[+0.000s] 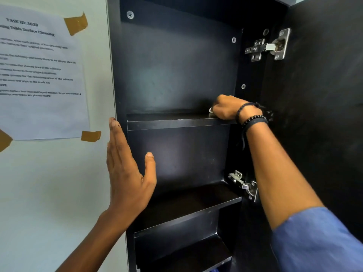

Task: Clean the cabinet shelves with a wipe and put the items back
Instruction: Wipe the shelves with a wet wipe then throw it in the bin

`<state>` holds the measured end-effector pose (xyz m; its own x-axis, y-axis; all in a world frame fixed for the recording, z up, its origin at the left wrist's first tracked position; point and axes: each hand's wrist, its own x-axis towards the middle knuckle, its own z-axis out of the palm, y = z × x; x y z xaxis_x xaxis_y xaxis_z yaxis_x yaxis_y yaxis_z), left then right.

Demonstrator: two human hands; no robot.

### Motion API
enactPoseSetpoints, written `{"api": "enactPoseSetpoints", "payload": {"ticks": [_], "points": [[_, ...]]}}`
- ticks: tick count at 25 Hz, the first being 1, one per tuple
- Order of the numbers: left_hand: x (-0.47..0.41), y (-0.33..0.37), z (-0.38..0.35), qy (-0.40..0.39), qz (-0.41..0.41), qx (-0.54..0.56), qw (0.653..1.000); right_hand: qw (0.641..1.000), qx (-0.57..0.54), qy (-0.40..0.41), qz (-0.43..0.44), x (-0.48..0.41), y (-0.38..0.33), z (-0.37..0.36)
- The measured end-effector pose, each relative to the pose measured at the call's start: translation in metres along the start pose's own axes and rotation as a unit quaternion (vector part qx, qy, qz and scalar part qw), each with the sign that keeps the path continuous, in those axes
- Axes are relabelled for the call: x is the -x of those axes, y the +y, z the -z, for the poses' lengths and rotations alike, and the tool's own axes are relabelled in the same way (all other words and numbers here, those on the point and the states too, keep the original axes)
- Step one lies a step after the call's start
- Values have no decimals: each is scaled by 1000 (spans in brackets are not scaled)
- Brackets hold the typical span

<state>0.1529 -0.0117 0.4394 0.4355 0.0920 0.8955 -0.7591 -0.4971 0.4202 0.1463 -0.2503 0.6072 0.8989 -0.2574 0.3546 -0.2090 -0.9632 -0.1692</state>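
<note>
View: the head camera is looking into the open cabinet (pixel 115 75), which is filling the middle of the frame.
Right hand: the right hand (pixel 225 107) is reaching to the right end of the upper shelf (pixel 176 122), at centre-right, and is pressing down on it.
Right grip: the fingers are curling closed over the wipe (pixel 211 112). Only a small pale corner is showing, at the left side of the fist.
Left hand: the left hand (pixel 127 173) is standing flat at centre-left, with the fingertips touching the cabinet's left front edge.
Left grip: wide, with straight fingers and the thumb apart, holding nothing.
Task thing: the wipe is lying on the upper shelf under the right hand, close to the right inner wall.
Progress: I am judging that the wiping of the upper shelf is going on now. The middle shelf (pixel 186 203) and the lower shelf (pixel 186 252) are showing no items, so the emptying seems done. Whether they are already wiped, I cannot tell. Putting the items back is not yet begun, and no items are showing.
Edges: the shelf's front edge is running just under the right wrist. The back panel and the right wall are closing the corner beside the fist.
Open room: the upper shelf is lying free toward the left, so a sweep that way has room. The open door (pixel 324 114) and the lower hinge (pixel 243 183) are near the right forearm.
Other: a taped paper sheet (pixel 39 75) is hanging at the upper left.
</note>
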Motion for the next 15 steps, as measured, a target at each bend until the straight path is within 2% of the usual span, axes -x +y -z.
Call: {"api": "enactPoseSetpoints", "payload": {"ticks": [4, 7, 11, 13, 15], "points": [[-1, 7, 6, -11, 2, 10, 1000, 981, -71, -14, 181, 27, -68, -4], [3, 7, 25, -40, 4, 32, 999, 952, -101, 54, 283, 63, -105, -11], [18, -4, 62, -75, 63, 62, 993, 933, -158, 126, 298, 100, -117, -29], [31, -7, 78, -78, 102, 75, 989, 922, -204, 115, 309, 122, -125, -53], [48, -11, 95, -89, 145, 104, 980, 898, -321, 68, 293, 141, -133, -82]]}}
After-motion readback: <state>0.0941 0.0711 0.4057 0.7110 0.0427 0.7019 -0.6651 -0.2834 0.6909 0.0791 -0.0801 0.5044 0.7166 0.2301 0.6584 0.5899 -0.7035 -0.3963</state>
